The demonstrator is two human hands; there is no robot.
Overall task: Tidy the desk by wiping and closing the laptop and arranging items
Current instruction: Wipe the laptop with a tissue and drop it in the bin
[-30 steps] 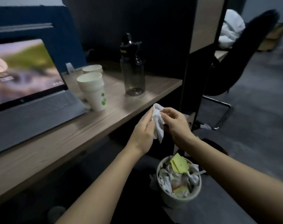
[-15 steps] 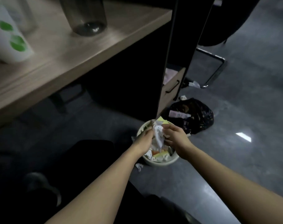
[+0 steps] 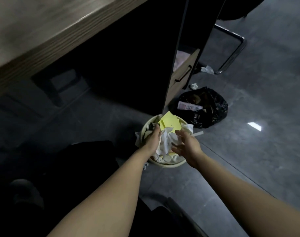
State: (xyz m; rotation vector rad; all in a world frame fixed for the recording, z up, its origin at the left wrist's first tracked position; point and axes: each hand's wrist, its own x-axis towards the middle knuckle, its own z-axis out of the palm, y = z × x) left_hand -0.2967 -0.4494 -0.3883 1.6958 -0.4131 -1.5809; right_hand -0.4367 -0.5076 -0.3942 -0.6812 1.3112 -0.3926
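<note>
1. White crumpled tissue (image 3: 165,142) lies on top of the heap in the round cream waste bin (image 3: 169,165), between the two hands.
2. The left hand (image 3: 153,138) rests against the tissue's left side, fingers curved along it; whether they pinch it cannot be told.
3. The right hand (image 3: 187,145) is spread, palm turned inward and fingers apart, just beside the tissue and gripping nothing.
4. Yellow paper sheets (image 3: 169,123) stick up at the far side of the bin, among other crumpled paper.
5. The bin stands on the grey floor (image 3: 257,151) at the foot of a dark desk panel (image 3: 173,65), below the wooden desk edge (image 3: 43,36).
6. A black plastic rubbish bag (image 3: 209,108) sits near the bin, to its right.
7. Two small paper scraps (image 3: 193,85) lie on the floor beyond the bag.
</note>
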